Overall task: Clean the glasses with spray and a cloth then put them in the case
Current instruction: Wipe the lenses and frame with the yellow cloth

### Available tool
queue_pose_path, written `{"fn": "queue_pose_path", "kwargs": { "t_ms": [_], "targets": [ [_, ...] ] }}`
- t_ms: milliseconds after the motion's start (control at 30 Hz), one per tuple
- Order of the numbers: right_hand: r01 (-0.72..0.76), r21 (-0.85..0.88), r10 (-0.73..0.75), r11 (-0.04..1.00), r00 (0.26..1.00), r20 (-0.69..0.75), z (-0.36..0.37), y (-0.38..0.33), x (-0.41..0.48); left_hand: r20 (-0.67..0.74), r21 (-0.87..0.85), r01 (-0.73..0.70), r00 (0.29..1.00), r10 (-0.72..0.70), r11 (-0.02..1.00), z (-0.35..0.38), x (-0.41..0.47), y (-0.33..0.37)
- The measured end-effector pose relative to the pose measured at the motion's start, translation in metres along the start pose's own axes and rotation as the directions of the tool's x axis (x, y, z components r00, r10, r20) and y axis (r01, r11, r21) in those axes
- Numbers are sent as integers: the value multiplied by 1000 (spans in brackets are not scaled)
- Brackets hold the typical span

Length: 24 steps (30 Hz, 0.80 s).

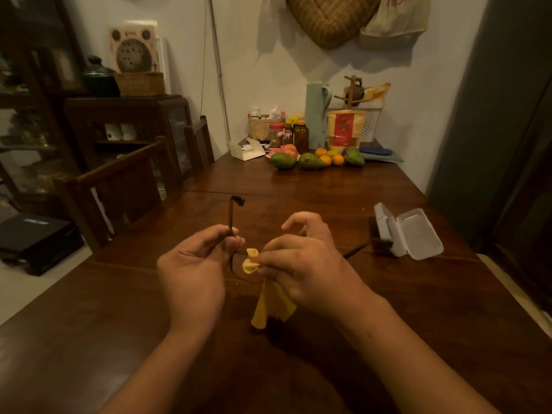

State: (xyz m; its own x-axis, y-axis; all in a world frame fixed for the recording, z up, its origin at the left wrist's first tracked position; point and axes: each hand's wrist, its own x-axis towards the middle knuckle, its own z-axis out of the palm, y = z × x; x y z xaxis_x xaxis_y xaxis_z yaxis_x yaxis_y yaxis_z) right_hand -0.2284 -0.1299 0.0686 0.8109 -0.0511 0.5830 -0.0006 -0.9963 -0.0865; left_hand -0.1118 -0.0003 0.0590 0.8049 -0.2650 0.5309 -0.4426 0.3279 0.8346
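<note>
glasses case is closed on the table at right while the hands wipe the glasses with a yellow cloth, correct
No: the head view shows the glasses case open. The rest holds: left hand holds the glasses, right hand pinches the yellow cloth on them.

dim rm, white wall (263,70), wood chairs (125,180)

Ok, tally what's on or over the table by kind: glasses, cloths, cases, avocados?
glasses: 1
cloth: 1
case: 1
avocados: 3
Total: 6
</note>
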Motion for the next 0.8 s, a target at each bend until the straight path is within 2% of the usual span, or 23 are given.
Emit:
{"fn": "queue_pose_path", "kwargs": {
  "t_ms": [267, 467, 633, 733, 800],
  "targets": [
    [93, -13, -92, 996, 994, 61, 4, -5, -1, -28, -40, 31, 999, -32, 999, -2, 6, -4],
    [49, 221, -64, 974, 996, 61, 1, 0, 1, -10, -9, 40, 999, -40, 999, -2, 5, -5],
    [-66, 134, 78, 989, 994, -82, 4, -2, 1, 7, 0, 27, 1000, -27, 1000, 0, 2, -6],
    [-37, 70, 38, 997, 999, -24, 9, -7, 0, 7, 33, 28, 1000, -28, 999, 1, 1, -7],
    [-21, 105, 18, 994, 1000, 25, 11, -9, 0, 4, 64, 27, 1000, -28, 998, 0, 2, -9]
  ]
}}
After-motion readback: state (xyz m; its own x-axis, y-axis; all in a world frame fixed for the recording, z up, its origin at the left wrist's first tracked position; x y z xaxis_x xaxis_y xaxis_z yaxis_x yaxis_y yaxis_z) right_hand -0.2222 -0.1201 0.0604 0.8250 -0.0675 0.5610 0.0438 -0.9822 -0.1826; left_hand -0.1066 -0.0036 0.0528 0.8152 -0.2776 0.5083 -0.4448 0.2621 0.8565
